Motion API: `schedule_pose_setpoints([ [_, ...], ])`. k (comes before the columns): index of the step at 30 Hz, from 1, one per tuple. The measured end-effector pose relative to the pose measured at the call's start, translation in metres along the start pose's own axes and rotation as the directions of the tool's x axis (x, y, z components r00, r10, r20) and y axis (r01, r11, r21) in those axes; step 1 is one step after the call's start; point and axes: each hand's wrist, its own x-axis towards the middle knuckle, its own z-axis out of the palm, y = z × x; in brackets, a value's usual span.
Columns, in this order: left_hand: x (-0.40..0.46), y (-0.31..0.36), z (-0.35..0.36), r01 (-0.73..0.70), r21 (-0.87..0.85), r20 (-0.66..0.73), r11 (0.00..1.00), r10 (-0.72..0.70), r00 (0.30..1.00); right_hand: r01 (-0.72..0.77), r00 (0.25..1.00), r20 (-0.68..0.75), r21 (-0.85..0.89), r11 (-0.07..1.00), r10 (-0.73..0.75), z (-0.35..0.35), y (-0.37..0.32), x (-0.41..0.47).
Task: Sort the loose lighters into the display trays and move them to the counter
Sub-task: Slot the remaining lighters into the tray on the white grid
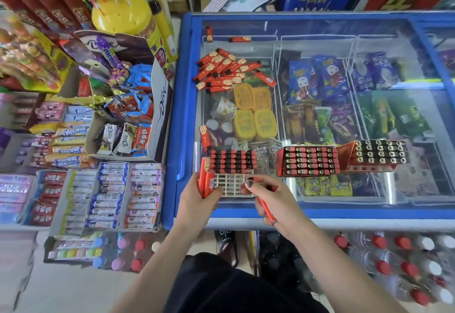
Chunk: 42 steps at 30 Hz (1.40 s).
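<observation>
On the freezer's glass lid [320, 27] lies a pile of loose red lighters [226, 70], with two strays [238, 39] behind it and one [204, 138] standing near the tray. A half-filled display tray [231, 173] sits at the lid's front edge; its near slots are bare. My left hand [197, 202] grips a bundle of red lighters [206, 179] at the tray's left side. My right hand [268, 199] pinches lighters over the tray's near right corner, one sticking out below the palm. Two full trays [309, 161] [376, 155] stand to the right.
Ice cream packs and yellow tubs [253, 113] fill the freezer under the glass. Left of the freezer stand candy and chocolate boxes [128, 115] and gum racks [110, 197]. Bottles with coloured caps [394, 258] sit on the floor in front.
</observation>
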Motion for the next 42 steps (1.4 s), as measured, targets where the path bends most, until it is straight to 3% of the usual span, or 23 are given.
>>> schedule_pose_setpoints([
  [10,0.018,-0.030,-0.005,0.116,0.015,-0.098,0.993,-0.114,0.989,-0.032,0.997,-0.061,0.189,0.982,0.045,-0.007,0.021,0.024],
  [18,0.029,-0.037,-0.002,0.179,-0.038,-0.110,0.983,-0.182,0.977,-0.039,0.996,-0.079,0.143,0.989,0.050,-0.007,0.026,0.037],
  [26,0.032,-0.039,-0.003,0.192,-0.067,-0.103,0.979,-0.198,0.975,-0.107,0.966,-0.215,0.164,0.981,0.141,0.005,0.021,0.051],
  [32,0.032,-0.038,-0.001,0.192,-0.076,-0.088,0.979,-0.198,0.976,-0.140,0.959,-0.247,0.026,0.990,0.142,0.006,0.019,0.047],
  [39,0.030,-0.041,0.003,0.199,-0.097,-0.086,0.975,-0.207,0.974,-0.192,0.948,-0.259,-0.011,0.981,0.183,0.012,0.027,0.029],
  [42,0.029,-0.045,0.002,0.205,-0.107,-0.085,0.973,-0.214,0.973,-0.137,0.955,-0.272,-0.053,0.989,0.118,0.015,0.030,0.022],
])
